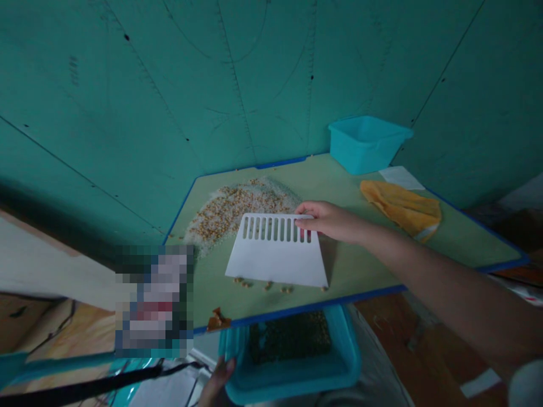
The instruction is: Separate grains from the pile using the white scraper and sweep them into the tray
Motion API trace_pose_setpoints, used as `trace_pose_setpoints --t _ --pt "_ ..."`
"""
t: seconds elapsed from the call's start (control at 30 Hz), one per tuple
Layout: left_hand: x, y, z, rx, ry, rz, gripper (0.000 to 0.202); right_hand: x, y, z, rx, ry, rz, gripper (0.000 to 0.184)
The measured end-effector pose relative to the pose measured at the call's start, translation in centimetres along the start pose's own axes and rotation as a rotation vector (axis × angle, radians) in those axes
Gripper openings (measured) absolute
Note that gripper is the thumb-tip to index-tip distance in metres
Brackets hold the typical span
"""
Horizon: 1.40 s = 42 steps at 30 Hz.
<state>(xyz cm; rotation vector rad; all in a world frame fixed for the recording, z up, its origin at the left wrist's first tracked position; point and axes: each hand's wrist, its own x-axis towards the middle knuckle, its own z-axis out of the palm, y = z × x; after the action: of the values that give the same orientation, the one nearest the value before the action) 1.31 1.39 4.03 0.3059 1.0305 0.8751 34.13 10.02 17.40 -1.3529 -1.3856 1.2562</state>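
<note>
My right hand (318, 219) grips the upper right corner of a white plastic scraper (278, 257) with a row of slots along its top. The scraper leans on the table (356, 265), and a few tan beans (267, 286) lie along its lower edge. Behind it spreads a pile of tan beans mixed with white grains (241, 206). Below the table's front edge, my left hand (218, 381) holds the left rim of a teal basin (297, 390), thumb over the rim and the other fingers mostly hidden. Dark contents and some beans show inside the basin.
A second teal tub (360, 150) stands at the table's back right. Near it lie a white sheet (402, 177) and a yellow-orange cloth (401, 209). A brown scrap (218, 319) rests at the front edge. A green wall (271, 85) rises behind; a blurred-out patch covers the left corner.
</note>
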Motion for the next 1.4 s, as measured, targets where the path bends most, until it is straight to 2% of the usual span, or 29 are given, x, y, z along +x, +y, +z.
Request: trace_pose_setpoints --t 0.13,0.27,0.37,0.47,0.57,0.67,0.8,0.93,1.03,1.4 --pt "0.2 -1.7 1.7 0.002 -0.037 -0.051 0.013 -0.1 -0.2 -0.1 -0.017 -0.029 -0.019 0.004" --pt "0.6 -3.4 3.9 -0.003 -0.09 -0.105 0.026 -0.1 -0.1 -0.2 -0.041 -0.038 -0.042 0.004" --pt "0.6 -3.6 5.2 -0.015 -0.158 -0.129 0.032 0.0 -0.1 -0.5 -0.061 -0.053 -0.044 0.003" --pt "0.4 -3.2 5.8 -0.004 -0.215 -0.145 0.025 -0.2 -0.6 -1.6 -0.076 -0.042 -0.042 0.003" --pt "0.4 -2.9 5.6 0.001 -0.235 -0.134 0.019 -1.5 -1.0 -3.6 -0.101 0.063 -0.081 0.007" --pt "0.5 -2.8 5.4 0.013 -0.242 -0.143 0.022 -3.9 -0.9 -6.0 -0.123 0.262 -0.083 0.011" --pt "0.8 -2.5 5.6 -0.021 -0.283 -0.136 0.025 -8.0 0.6 -9.1 -0.116 0.467 0.026 0.018" --pt "0.9 -2.3 5.8 -0.117 -0.244 -0.109 0.024 -10.5 2.4 -10.6 -0.114 0.538 0.163 0.023" --pt "0.9 -2.2 5.7 -0.161 -0.224 -0.079 0.024 -10.7 2.9 -9.9 -0.09 0.531 0.194 0.024" --pt "-1.4 -0.5 4.5 -0.076 -0.193 -0.02 0.009 -8.1 2.3 -3.9 0.025 0.31 0.196 0.021"
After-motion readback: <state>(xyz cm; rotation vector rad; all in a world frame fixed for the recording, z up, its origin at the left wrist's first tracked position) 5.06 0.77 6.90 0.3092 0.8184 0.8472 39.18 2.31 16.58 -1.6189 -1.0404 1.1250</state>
